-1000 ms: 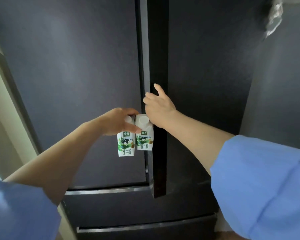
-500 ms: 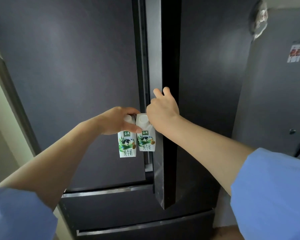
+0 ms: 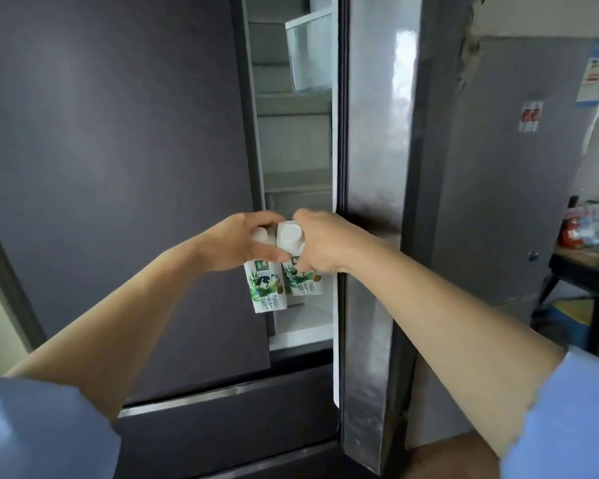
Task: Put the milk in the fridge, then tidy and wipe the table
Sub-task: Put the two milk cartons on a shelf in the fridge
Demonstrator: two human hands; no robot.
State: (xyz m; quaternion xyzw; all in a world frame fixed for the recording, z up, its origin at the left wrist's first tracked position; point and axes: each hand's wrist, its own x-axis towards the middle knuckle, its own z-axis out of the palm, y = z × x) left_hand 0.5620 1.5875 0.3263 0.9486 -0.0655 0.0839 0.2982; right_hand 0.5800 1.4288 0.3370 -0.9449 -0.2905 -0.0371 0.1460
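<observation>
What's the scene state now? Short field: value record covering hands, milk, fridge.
left hand: grips the left milk carton near its top
right hand: grips the right milk carton near its cap
cartons: upright, side by side, in front of the fridge opening
right fridge door: open
left fridge door: closed
fridge shelves: visible through the gap
task stage: milk not yet inside

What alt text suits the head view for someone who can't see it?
The left hand grips the left milk carton and the right hand the right milk carton, side by side before a dark fridge. Its right door stands open, showing pale shelves.
</observation>
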